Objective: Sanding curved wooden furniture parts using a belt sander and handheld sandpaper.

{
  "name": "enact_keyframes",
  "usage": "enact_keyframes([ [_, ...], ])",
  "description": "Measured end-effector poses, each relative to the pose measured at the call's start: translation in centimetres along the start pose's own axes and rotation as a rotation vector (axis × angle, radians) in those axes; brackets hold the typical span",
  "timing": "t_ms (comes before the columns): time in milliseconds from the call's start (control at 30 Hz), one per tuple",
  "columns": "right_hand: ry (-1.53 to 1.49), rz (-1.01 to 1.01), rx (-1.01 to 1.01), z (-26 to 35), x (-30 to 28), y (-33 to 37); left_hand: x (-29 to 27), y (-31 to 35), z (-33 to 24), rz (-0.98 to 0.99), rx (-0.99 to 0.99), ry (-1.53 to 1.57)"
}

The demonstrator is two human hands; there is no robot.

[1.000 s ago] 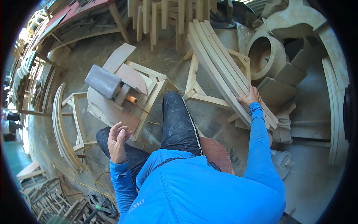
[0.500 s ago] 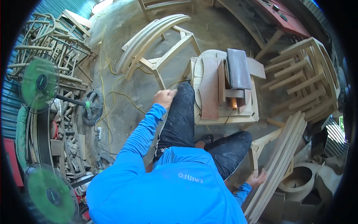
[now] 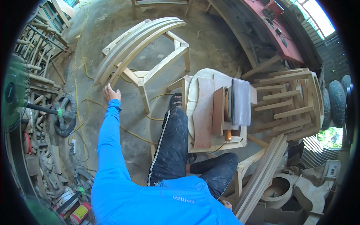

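L hand (image 3: 111, 93): fingers spread, thumb apart, nothing in the grip. It's out at the near end of the curved strips (image 3: 129, 49); fingertips right by that end, can't tell if touching. R hand (image 3: 227, 204): mostly hidden behind the shirt, only a bit showing beside the long strips (image 3: 262, 168); can't tell if wide, narrow or gripping.

Curved strips = several pale lengths side by side along the far-left side of the L wood stand (image 3: 165, 64), both ends sticking out past its corners. Long strips lie bundled across the R wood stand (image 3: 249, 160), near end running out past its near edge, down twd the bottom of view.

Progress, my read: strips look cut to shape & sorted into 2 lots, 1 per stand. No strip seen lifted or btwn the stands rn, L hand empty, so prob. btwn pieces. Can't tell which lot is done & which is left, nor a count; no strip looks joined to another.

Btwn the two lots, mid stand (image 3: 236, 142) w/ a reddish board (image 3: 203, 112) nr its left edge, grey slab (image 3: 241, 102) nr its right edge, orange handle (image 3: 228, 135) by the near edge. Further out: stacked legged frames (image 3: 292, 97) to the right, red table (image 3: 279, 33) far right, green fan (image 3: 15, 90) at left.
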State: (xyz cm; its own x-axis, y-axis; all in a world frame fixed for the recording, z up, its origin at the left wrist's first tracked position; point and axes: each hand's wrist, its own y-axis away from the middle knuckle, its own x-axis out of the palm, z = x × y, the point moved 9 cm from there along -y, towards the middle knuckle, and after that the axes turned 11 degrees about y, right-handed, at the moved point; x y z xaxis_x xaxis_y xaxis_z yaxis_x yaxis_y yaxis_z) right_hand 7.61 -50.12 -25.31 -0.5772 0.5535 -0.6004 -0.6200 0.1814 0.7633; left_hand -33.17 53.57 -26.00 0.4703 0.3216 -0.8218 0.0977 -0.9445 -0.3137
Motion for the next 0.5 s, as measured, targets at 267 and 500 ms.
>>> enact_keyframes([
  [267,0.129,-0.064,-0.491,19.0,-0.1,-0.8,4.7,-4.4,-6.1,0.230,-0.145,-0.130],
  [500,0.455,-0.206,-0.826,27.1,1.7,7.0,9.6,2.2,-9.9,0.555,-0.080,0.538],
])
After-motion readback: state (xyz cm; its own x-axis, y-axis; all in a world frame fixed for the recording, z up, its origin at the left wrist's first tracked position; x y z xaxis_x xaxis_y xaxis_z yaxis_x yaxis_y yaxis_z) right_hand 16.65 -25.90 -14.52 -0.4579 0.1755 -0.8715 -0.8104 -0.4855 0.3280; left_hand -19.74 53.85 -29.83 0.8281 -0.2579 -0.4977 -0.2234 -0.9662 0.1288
